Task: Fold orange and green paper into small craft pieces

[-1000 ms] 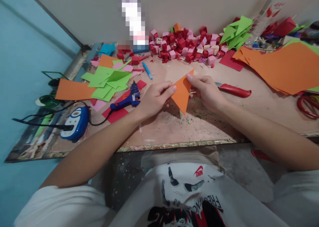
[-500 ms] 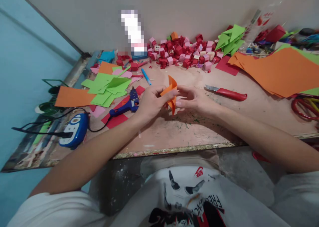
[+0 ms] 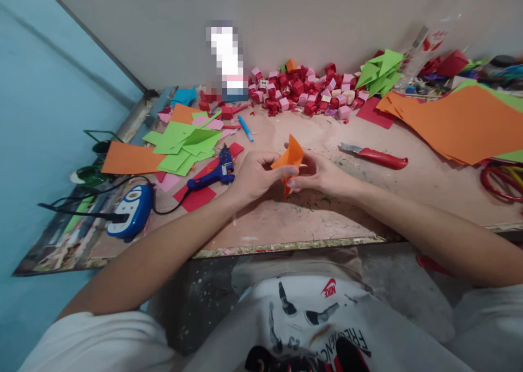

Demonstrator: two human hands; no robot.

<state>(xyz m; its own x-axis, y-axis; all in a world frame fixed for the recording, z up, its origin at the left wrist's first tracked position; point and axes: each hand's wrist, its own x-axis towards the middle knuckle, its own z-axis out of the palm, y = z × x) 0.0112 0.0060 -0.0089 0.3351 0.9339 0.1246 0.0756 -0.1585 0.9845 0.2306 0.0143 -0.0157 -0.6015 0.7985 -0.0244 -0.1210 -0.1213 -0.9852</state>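
A folded piece of orange paper [image 3: 292, 153] is held between both hands, above the middle of the wooden table [image 3: 278, 230]. My left hand [image 3: 261, 175] grips it from the left, thumb across its front. From the right, my right hand [image 3: 316, 173] pinches its lower part between thumb and fingers. Some fingertips are hidden behind the paper. Just left of my left hand lies a blue glue gun [image 3: 216, 171], partly over red paper [image 3: 198, 199]. A utility knife with a red handle [image 3: 382, 157] rests to the right of my right hand.
Small red and pink paper cubes [image 3: 302, 91] are heaped at the back. Green sheets [image 3: 186, 143] lie left, large orange sheets [image 3: 461, 124] right. Red-handled scissors [image 3: 500, 184] sit at the right edge. A blue-white power socket [image 3: 133, 211], corded, stands left; a blue pen [image 3: 245, 128] lies behind.
The orange paper has turned in my hands and now shows a wider, pointed face. Both hands still hold it. The whole view has shifted slightly.
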